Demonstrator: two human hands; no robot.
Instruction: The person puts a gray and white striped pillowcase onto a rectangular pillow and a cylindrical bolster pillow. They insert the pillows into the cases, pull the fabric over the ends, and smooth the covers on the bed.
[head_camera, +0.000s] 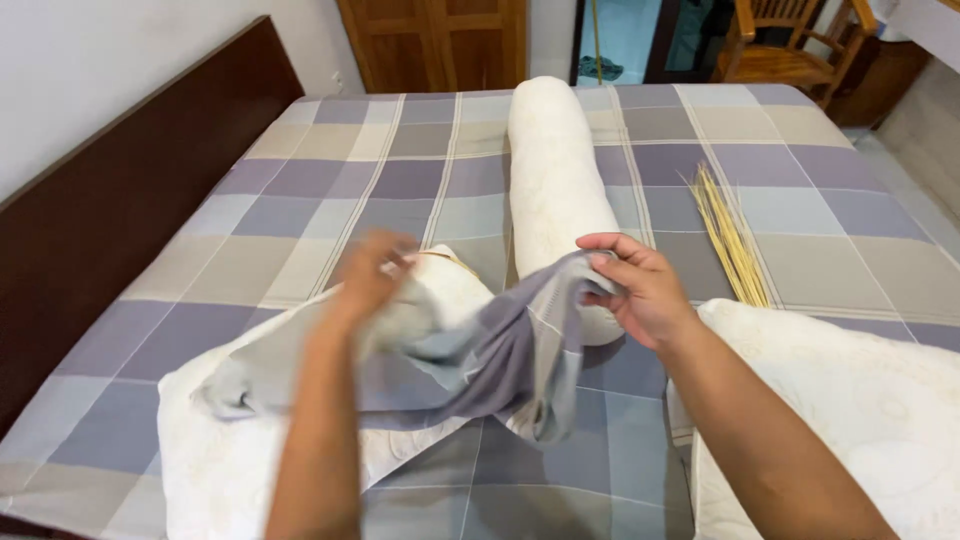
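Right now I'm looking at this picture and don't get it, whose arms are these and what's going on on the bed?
There is no machine here: a camera worn on a person's head looks down at their own bare arms. The left hand and right hand both grip a checked pillowcase, stretched over the end of a white pillow. They work above a bed with a checked sheet. A long white bolster, a bundle of straw-coloured sticks and a second white pillow lie there too.
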